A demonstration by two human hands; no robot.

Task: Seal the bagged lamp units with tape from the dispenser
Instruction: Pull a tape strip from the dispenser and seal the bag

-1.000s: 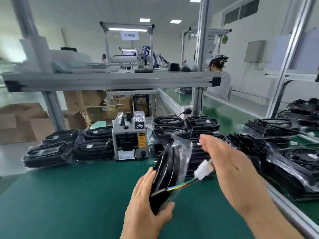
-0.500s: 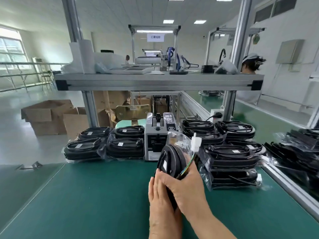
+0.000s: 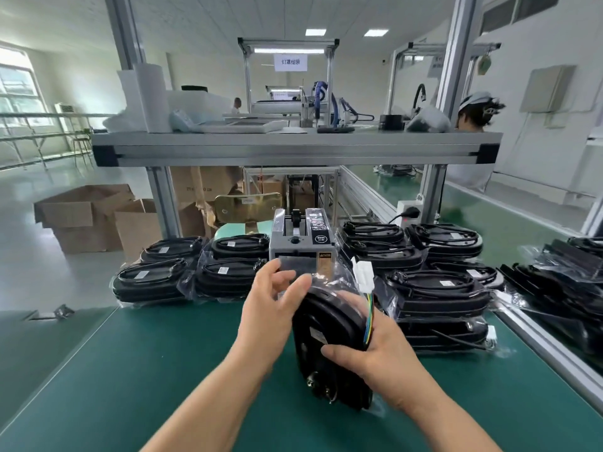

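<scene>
- Fingers [image 3: 273,267] of the left hand [image 3: 272,300] are curling at the tape dispenser [image 3: 301,246] outlet; whether they are pinching tape cannot be told.
- The right hand [image 3: 375,350] is gripping the bagged lamp unit [image 3: 329,324], which is standing on edge just before the dispenser.
- Likely risk: the 1-handed hold slipping, the bag mouth reopening, the tape creasing.

Bright, even light comes from ceiling panels [image 3: 315,32] and a left window [image 3: 16,89]; straight posts bend at the edges.

Green-topped bench [image 3: 146,370], grey tape dispenser [image 3: 301,244] far back between stacks of bagged lamp units [image 3: 228,272]
</scene>
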